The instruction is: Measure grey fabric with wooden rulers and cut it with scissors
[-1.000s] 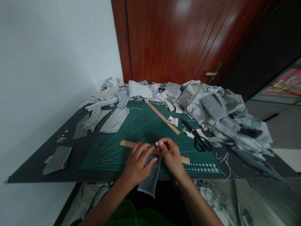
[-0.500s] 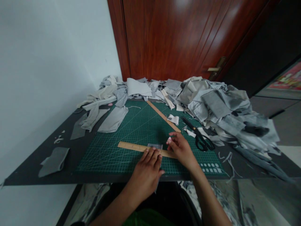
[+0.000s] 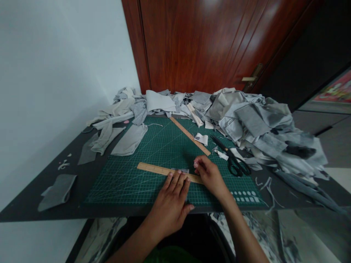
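My left hand (image 3: 174, 195) lies with its fingers stretched flat over a wooden ruler (image 3: 153, 168), pressing it down near the front of the green cutting mat (image 3: 120, 184). A narrow strip of grey fabric (image 3: 179, 170) shows just beyond the ruler's far edge; the rest of it is hidden under the ruler and hand. Just beyond the ruler's right end, my right hand (image 3: 210, 173) is closed in a pinch on a small pinkish-white piece (image 3: 195, 165) that looks like tailor's chalk. Its fingers mostly cover it.
Black scissors (image 3: 231, 159) lie to the right on the mat. A second wooden ruler (image 3: 189, 135) slants behind, beside a white scrap (image 3: 201, 138). Heaped grey and white fabric (image 3: 255, 120) lines the back and right. A folded grey piece (image 3: 59, 191) lies at the left.
My right hand has dropped slightly, its fingers curling closer around the small piece. Less of the grey fabric shows beyond the ruler. My left hand stays flat on it. The view has shifted slightly.
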{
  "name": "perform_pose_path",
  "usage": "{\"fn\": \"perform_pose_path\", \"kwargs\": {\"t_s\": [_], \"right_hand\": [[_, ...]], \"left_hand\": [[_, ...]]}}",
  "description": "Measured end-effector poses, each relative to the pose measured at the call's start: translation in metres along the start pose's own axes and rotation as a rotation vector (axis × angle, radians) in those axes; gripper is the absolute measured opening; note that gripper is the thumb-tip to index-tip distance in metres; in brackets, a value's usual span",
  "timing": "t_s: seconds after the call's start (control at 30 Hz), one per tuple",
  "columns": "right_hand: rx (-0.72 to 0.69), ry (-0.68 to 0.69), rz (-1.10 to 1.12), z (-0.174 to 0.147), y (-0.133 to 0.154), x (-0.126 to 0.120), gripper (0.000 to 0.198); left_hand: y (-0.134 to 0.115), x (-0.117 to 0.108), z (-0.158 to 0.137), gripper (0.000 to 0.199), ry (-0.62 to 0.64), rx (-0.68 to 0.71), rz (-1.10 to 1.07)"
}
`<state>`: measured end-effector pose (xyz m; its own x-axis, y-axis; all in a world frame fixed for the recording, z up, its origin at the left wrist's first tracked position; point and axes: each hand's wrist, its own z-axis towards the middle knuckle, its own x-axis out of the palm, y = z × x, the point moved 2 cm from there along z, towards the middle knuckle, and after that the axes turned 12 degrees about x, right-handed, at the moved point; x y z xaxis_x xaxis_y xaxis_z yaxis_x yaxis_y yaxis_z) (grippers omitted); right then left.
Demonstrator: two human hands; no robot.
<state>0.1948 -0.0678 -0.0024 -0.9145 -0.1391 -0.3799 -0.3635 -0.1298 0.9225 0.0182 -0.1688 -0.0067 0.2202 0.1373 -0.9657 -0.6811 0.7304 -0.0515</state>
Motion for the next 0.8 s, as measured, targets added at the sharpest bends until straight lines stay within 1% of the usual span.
{"fn": "perform_pose_path", "kwargs": {"t_s": [0.1,0.23,0.3,0.37,0.43,0.5,0.6,0.8], "right_hand": [[-0.038,-0.002,-0.081,-0.001,0.006,-0.003,0.014],[-0.121,0.125,-0.263,-0.009,0.018,-0.009,0.022],[-0.099,0.175,-0.348,-0.014,0.023,-0.013,0.017],[-0.056,0.179,-0.436,-0.017,0.027,-0.017,0.004],[-0.046,0.175,-0.529,-0.018,0.030,-0.019,0.017],[-0.058,0.200,-0.599,-0.018,0.031,-0.020,0.020],[-0.082,0.248,-0.646,-0.015,0.030,-0.018,0.013],[-0.124,0.248,-0.688,-0.014,0.026,-0.017,0.014]], "left_hand": [[-0.002,0.001,0.001,0.070,-0.003,-0.011,0.016],[-0.003,0.002,0.001,0.070,-0.012,-0.012,0.035],[-0.003,0.002,0.001,0.071,-0.013,-0.010,0.044],[-0.003,0.003,0.001,0.071,-0.014,-0.012,0.047],[-0.003,0.002,0.001,0.070,-0.017,-0.016,0.048],[-0.003,0.002,0.001,0.069,-0.019,-0.015,0.050],[-0.003,0.002,0.001,0.068,-0.013,-0.009,0.058],[-0.003,0.003,0.000,0.069,-0.029,-0.019,0.085]]}}
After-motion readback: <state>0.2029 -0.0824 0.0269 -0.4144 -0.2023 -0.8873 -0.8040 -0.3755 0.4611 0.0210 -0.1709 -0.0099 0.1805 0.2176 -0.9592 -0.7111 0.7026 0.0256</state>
